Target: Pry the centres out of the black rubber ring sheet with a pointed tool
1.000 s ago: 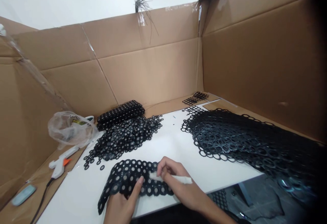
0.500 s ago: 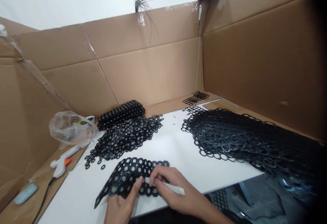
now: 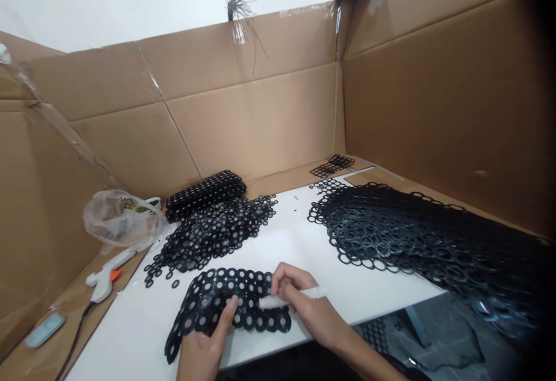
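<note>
My left hand grips the near edge of a black sheet of joined rings with pale centres, thumb on top and fingers hidden below. The sheet curves over the hand, its left end drooping towards the white board. My right hand is closed around a white pen-like stick. The stick's blunt left end lies over the sheet's right part; whether it touches cannot be made out.
Behind the sheet lies a heap of loose black rings, with a rolled ring sheet behind it. A large pile of ring netting covers the right side. At left are a glue gun, a pale blue case and a plastic bag. Cardboard walls surround the board.
My right hand has moved right and slightly up with the white stick, leaving more of the sheet's right end visible. The sheet has shifted and tilted a little in my left hand.
</note>
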`<action>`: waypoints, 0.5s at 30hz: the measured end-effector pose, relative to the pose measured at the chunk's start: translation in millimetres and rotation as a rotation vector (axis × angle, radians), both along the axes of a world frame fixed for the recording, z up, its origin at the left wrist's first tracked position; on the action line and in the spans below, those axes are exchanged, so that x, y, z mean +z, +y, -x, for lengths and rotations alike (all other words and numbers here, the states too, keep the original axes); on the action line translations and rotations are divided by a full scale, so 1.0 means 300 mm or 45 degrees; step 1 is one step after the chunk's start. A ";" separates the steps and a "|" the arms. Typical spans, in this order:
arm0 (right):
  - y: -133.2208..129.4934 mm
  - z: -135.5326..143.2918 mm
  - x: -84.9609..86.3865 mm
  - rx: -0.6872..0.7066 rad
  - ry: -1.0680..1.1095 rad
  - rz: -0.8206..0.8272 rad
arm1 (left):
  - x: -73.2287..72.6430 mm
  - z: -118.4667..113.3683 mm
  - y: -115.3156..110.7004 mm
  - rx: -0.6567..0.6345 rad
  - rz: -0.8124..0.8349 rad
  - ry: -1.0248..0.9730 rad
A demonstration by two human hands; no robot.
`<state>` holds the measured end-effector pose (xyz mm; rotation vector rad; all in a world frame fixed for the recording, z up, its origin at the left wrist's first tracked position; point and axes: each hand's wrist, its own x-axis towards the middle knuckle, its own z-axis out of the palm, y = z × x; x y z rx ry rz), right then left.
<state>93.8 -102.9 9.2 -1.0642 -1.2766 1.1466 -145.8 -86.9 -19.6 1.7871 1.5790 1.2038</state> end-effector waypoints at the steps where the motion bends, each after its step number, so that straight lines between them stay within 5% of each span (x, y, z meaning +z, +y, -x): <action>1: 0.000 0.001 -0.002 0.005 -0.004 0.003 | 0.002 -0.002 0.002 -0.005 -0.001 -0.003; 15: 0.002 0.008 -0.019 -0.005 -0.144 0.034 | -0.035 -0.028 0.009 -0.117 -0.060 0.200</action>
